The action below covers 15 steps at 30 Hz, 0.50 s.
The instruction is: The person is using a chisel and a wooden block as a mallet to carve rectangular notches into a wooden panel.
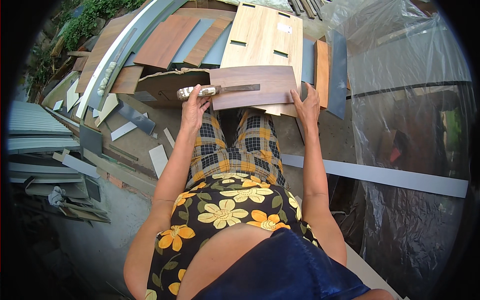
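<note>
A short brown wood-grain board point(260, 75) lies level in front of my knees, over the lower end of a pale plywood panel point(262, 37). My left hand point(192, 107) is closed round the handle of a knife point(240, 87) at the board's left edge. White wrapping covers that handle, and the long, flat, dark blade rests across the board, pointing right. At the board's right edge is my right hand point(307, 107), its thumb touching the edge and its fingers apart.
Reddish-brown boards point(167, 42) and grey-blue strips are piled beyond on the left. An orange-brown strip point(321, 72) and dark panel point(337, 75) stand at right. Clear plastic sheeting point(400, 65) hangs beside a long white strip point(380, 175). Offcuts point(132, 125) litter the left floor.
</note>
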### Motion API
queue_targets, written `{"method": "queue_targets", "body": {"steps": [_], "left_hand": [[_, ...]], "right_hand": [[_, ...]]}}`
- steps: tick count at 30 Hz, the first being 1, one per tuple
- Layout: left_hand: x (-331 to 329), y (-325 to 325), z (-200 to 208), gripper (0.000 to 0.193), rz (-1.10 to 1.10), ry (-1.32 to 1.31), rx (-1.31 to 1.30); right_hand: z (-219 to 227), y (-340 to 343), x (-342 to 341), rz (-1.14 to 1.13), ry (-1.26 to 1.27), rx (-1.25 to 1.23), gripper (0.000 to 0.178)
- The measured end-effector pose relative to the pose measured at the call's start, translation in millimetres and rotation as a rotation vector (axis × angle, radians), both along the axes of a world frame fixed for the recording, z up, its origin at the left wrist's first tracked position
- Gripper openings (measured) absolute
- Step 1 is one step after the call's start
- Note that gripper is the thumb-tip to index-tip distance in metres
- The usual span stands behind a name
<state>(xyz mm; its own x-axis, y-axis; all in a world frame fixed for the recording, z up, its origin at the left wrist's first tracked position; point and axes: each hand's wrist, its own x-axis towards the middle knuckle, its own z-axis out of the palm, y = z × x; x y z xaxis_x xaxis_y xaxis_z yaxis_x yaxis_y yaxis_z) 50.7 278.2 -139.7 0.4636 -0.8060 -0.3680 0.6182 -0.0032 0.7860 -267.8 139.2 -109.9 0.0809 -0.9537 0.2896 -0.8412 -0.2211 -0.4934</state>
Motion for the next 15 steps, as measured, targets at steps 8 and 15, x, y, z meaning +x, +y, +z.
{"method": "queue_targets", "body": {"steps": [8,15], "left_hand": [[-13.5,-7.1,10.2,0.052,0.007,-0.059,-0.004],[-8.9,-52.0,19.6,0.04,-0.01,-0.173,-0.07]], "right_hand": [[-18.3,24.9,11.6,0.008,-0.057,0.058,0.061],[-32.1,19.6,9.8,0.003,-0.233,0.094,0.058]]}}
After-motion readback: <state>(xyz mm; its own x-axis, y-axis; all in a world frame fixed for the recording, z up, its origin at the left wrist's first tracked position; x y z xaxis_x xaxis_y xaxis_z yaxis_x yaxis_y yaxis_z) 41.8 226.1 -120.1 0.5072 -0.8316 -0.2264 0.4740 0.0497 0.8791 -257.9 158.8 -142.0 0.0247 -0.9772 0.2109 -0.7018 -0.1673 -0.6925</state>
